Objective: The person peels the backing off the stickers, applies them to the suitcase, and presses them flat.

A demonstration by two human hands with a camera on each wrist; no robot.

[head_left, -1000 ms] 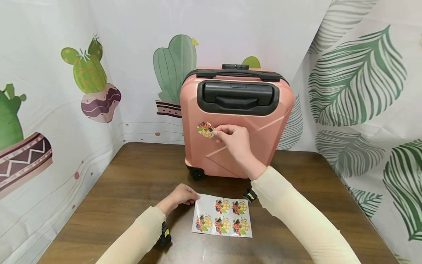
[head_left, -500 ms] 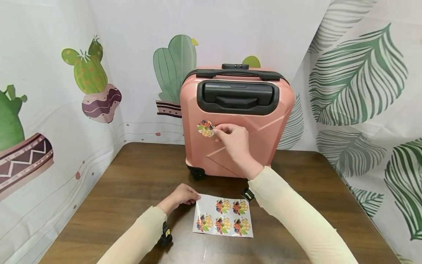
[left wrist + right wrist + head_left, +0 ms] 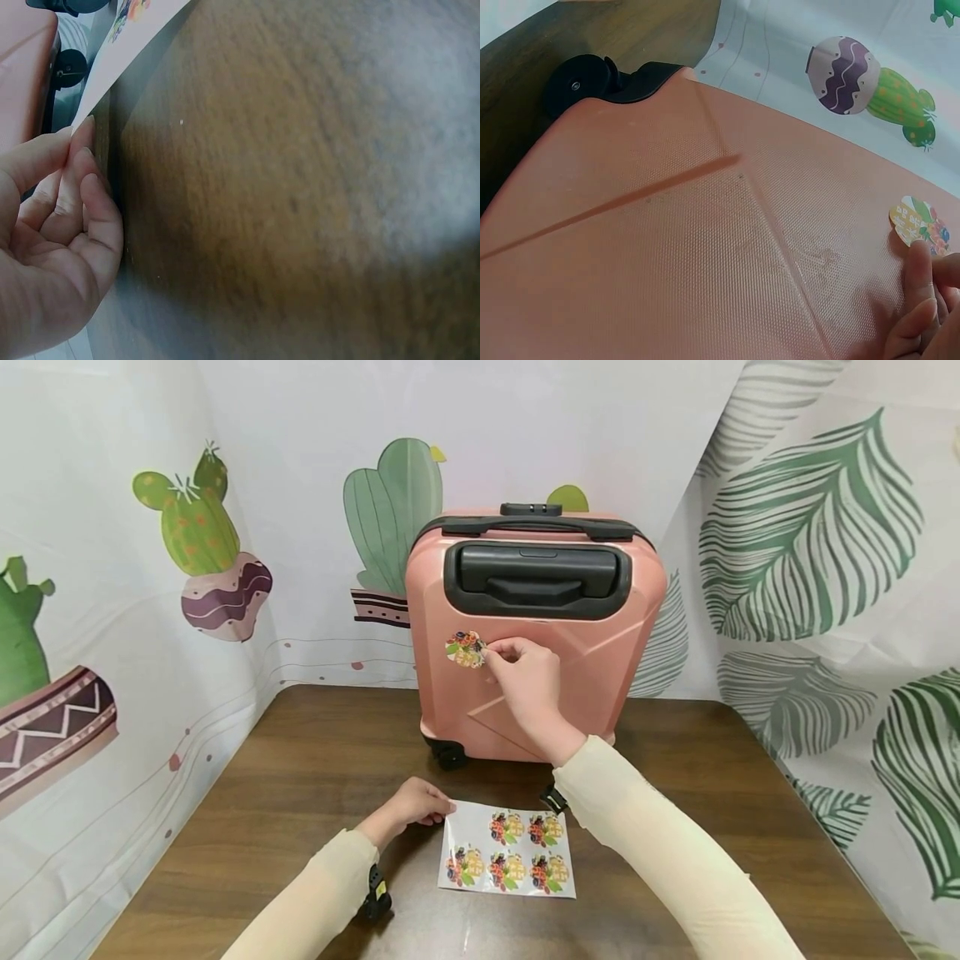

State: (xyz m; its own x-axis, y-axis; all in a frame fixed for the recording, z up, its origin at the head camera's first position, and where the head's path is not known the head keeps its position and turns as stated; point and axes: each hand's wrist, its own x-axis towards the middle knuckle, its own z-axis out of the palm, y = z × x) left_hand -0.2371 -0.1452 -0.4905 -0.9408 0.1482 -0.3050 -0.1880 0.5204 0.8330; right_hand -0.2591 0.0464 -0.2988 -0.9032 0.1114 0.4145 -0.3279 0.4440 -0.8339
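Observation:
A pink hard-shell suitcase (image 3: pixel 480 702) stands upright at the back of the table. Between thumb and fingertips my right hand (image 3: pixel 527 681) pinches the right edge of a round fruit-print sticker (image 3: pixel 464 649), held right at the suitcase's upper left face. In the right wrist view the sticker (image 3: pixel 913 223) casts a small shadow on the shell. My left hand (image 3: pixel 414 803) pinches the upper left corner of a white sticker sheet (image 3: pixel 468 822) bearing several similar stickers. Seen from the left wrist, that sheet (image 3: pixel 112 67) slants up from the fingertips.
The brown wooden table (image 3: pixel 315 760) carries both the suitcase and the sheet. A black wheel (image 3: pixel 448 754) sits at the suitcase's lower left corner, and a black recessed handle (image 3: pixel 537 572) near its top. Cactus and leaf patterned cloth (image 3: pixel 300 527) hangs behind.
My right wrist and forearm have shifted slightly left, while the sticker stays at nearly the same spot on the suitcase. The left hand keeps its hold on the sheet's corner.

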